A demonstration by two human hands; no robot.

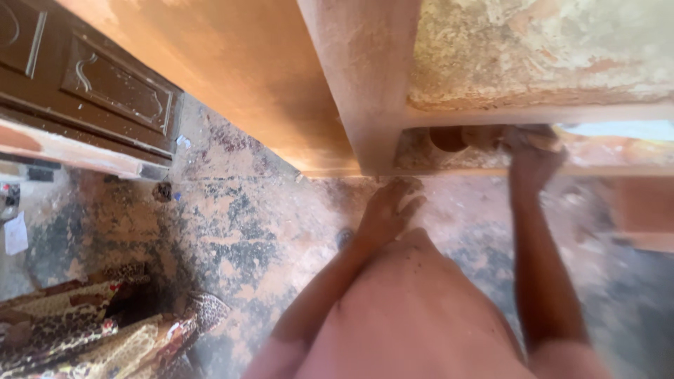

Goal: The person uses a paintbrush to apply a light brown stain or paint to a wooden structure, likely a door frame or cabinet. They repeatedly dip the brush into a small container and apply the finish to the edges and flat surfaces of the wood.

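My left hand (pixel 386 210) hangs with its fingers apart just above the stained concrete floor (pixel 239 231), at the foot of a plastered pillar (pixel 365 84). It holds nothing. My right hand (pixel 530 158) reaches into a low recess (pixel 421 151) under a rough ledge (pixel 540 56). It presses against a flat tan piece (pixel 544 139) there. Motion blur hides whether the fingers grip that piece. A dark round hole (pixel 448 138) sits in the recess to the left of this hand. My pink-clothed knee (pixel 414 309) fills the bottom centre.
An orange plastered wall (pixel 232 63) runs from the upper left to the pillar. A dark brown panelled door (pixel 91 84) stands open at the upper left. Leopard-patterned cloth (pixel 91 330) lies at the bottom left. A scrap of white paper (pixel 15 233) lies at the left edge.
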